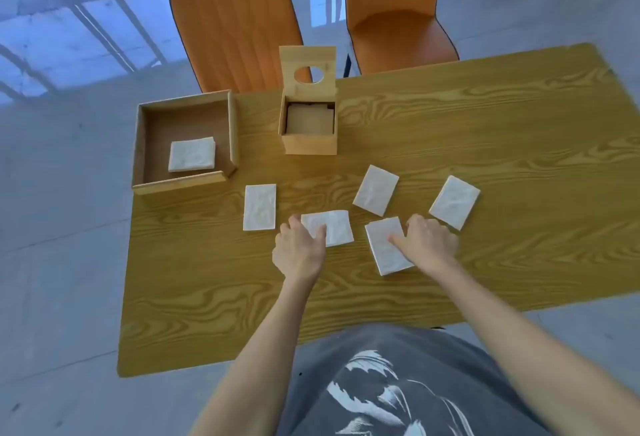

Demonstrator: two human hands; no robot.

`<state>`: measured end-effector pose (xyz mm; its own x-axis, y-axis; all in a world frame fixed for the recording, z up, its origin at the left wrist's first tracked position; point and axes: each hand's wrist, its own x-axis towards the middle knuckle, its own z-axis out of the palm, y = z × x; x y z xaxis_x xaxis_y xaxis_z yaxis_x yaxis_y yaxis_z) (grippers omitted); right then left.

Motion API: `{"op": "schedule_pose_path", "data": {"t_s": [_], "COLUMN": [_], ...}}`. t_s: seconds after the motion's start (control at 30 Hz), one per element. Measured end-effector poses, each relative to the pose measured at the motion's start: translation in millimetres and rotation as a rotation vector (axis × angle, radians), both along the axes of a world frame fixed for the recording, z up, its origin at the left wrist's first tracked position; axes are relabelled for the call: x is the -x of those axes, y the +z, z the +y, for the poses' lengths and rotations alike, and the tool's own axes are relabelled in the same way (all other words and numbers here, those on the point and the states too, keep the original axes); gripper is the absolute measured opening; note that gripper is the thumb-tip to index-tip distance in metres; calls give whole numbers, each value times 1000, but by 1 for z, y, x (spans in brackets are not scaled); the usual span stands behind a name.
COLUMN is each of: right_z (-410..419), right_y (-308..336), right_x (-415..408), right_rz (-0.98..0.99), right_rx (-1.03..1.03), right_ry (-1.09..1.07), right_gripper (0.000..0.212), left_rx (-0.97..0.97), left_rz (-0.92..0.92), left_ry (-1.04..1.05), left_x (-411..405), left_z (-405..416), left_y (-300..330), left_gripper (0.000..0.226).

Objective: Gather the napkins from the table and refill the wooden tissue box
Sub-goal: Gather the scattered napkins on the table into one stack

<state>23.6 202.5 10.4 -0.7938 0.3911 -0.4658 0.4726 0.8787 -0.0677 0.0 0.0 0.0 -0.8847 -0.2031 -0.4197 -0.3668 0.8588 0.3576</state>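
Several white folded napkins lie on the wooden table (485, 131). My left hand (299, 250) rests on the left edge of one napkin (334, 228), thumb on top of it. My right hand (427, 243) lies flat beside another napkin (386, 248), thumb pressing on it. More napkins sit at the left (259, 207), centre (375, 190) and right (454, 202). The wooden tissue box (309, 145) stands behind them, its lid with a round hole (308, 68) tilted up and open. A wooden plate is visible inside it.
A shallow open wooden tray (145, 145) at the table's far left corner holds a stack of napkins (192, 154). Two orange chairs (235, 27) (394, 10) stand behind the table. Grey tiled floor surrounds it.
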Motion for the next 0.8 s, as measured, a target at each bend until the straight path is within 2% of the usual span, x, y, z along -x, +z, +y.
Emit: {"op": "schedule_pose_path", "data": {"t_s": [0.13, 0.3, 0.43, 0.63, 0.7, 0.8], "right_z": [-2, -4, -4, 3, 8, 13], "right_y": [-6, -16, -22, -26, -28, -32], "right_x": [-6, -10, -12, -19, -21, -21], "right_rz": [-23, -16, 26, 142, 173, 123], "right_rx": [-6, 24, 90, 263, 313, 344], "right_ry": [-59, -84, -97, -110, -136, -155], "right_gripper": [46, 60, 50, 29, 33, 50], "left_rx": [53, 80, 65, -129, -220, -353], "left_rz": [-32, -44, -57, -31, -17, -9], "left_ry": [54, 90, 98, 211, 238, 322], "left_x": [-6, -9, -8, -8, -10, -13], "left_z": [4, 3, 6, 1, 0, -2], "left_y": [-9, -19, -24, -30, -31, -31], "left_gripper": [69, 66, 49, 36, 34, 41]}}
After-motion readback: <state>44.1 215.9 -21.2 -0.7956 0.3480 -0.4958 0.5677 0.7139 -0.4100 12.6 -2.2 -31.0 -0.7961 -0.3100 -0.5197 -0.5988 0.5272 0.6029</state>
